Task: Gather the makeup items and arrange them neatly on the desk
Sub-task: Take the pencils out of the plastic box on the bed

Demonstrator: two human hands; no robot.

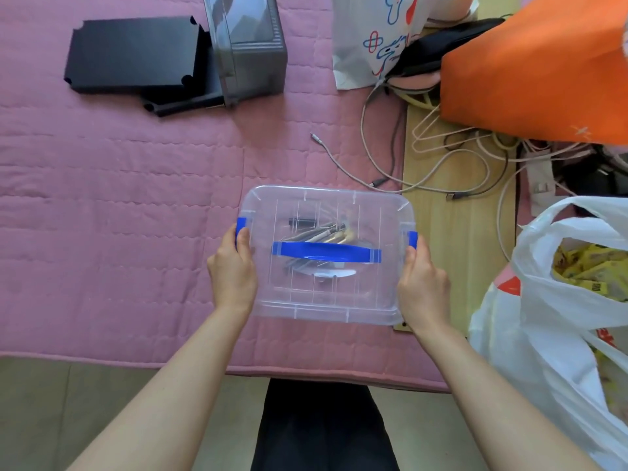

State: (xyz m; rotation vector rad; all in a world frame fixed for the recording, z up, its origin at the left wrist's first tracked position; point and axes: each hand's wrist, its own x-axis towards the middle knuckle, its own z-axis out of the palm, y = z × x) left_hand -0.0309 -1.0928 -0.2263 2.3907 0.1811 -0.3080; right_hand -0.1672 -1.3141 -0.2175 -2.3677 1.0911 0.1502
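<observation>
Left hand (234,273) and right hand (423,283) gripping opposite ends of clear lidded box (306,205), thumbs on blue latches, makeup items (319,234) inside between the fingers, pink quilt (119,198) below left fingers, wooden desk (452,239) below right fingers

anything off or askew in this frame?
The clear storage box looks fine: lid on, left hand and right hand grip its ends at the blue latches. Odd bits: the grey bin appears tipped on its side against black trays; loose cables sprawl tangled from the wooden board onto the pink quilt.
</observation>
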